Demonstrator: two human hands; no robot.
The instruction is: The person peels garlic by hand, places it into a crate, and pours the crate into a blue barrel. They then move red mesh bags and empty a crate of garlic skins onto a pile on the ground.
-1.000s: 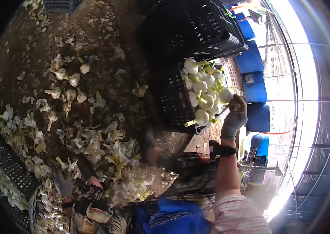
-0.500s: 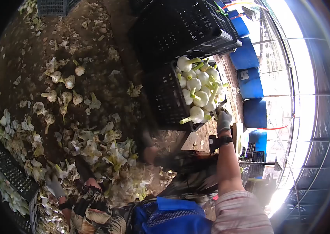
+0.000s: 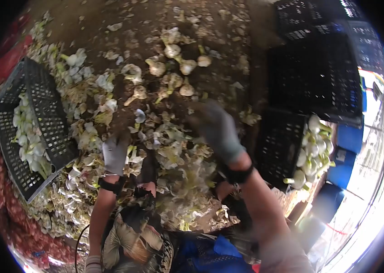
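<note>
My left hand [image 3: 115, 156], in a pale glove with a black wristband, hangs low over the littered ground, its fingertips dark and hard to make out. My right hand [image 3: 220, 133], also gloved, reaches forward over the floor and is smeared by motion. Past it lie several loose garlic bulbs with cut stems, among them one bulb [image 3: 187, 67] and another bulb [image 3: 156, 68]. Garlic skins and leaf scraps [image 3: 169, 152] spread between and below both hands. To the right, a black crate [image 3: 280, 141] is heaped with clean white garlic bulbs [image 3: 311, 152].
On the left a tilted black crate [image 3: 49, 123] holds pale garlic, with red mesh sacks [image 3: 14, 200] behind it. Stacked black crates [image 3: 314, 73] stand at the right. Blue barrels [image 3: 341, 166] line the bright side wall.
The view has swung from the right crate back to the ground. My right hand has left the crate's garlic and come over the floor; my left hand stays low over the scraps.
</note>
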